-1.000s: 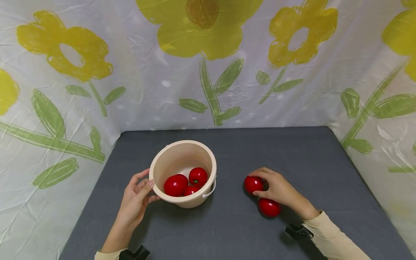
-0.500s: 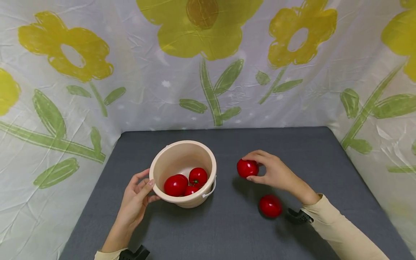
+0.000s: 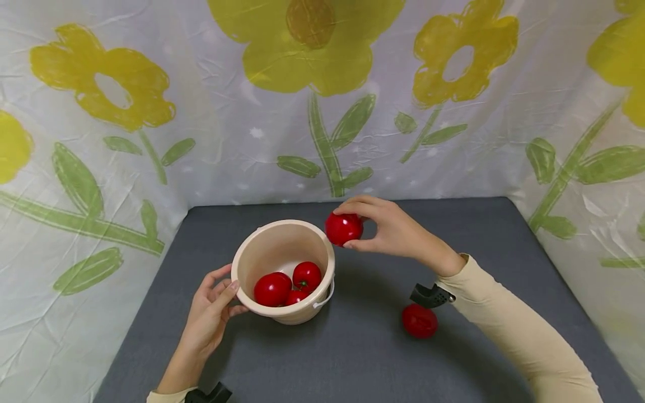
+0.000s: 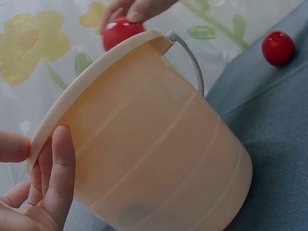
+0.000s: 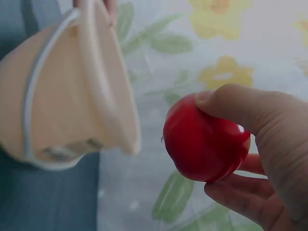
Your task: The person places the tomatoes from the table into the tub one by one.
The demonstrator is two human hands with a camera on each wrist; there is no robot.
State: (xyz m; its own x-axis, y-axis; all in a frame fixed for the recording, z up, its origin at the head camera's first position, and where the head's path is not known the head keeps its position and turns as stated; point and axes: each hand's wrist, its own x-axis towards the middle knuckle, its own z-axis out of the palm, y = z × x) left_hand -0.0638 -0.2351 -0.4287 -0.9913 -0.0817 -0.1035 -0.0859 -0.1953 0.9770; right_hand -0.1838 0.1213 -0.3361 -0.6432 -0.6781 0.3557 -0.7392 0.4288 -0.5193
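A cream bucket point(image 3: 242, 254) leans a little toward the viewer, with several red tomatoes point(image 3: 272, 289) inside it. My left hand point(image 3: 209, 313) pinches the bucket's rim on its left side, thumb on one face and fingers on the other, as the left wrist view shows. In my right hand point(image 3: 390, 229) a shiny red tomato point(image 3: 344, 228) is gripped between thumb and fingers, raised beside the bucket's right rim. The right wrist view shows that tomato point(image 5: 204, 139) apart from the rim. One more tomato point(image 3: 420, 321) lies on the table under the right forearm.
The dark grey table point(image 3: 353, 358) has a flowered white curtain point(image 3: 227, 112) behind it and at both sides. A thin pale handle point(image 3: 327, 294) hangs down on the bucket's right side. A black wrist strap point(image 3: 431, 295) sits on the right sleeve.
My right hand has lifted a tomato off the table and carried it left and away from me to the bucket's rim. The left hand and bucket have stayed put.
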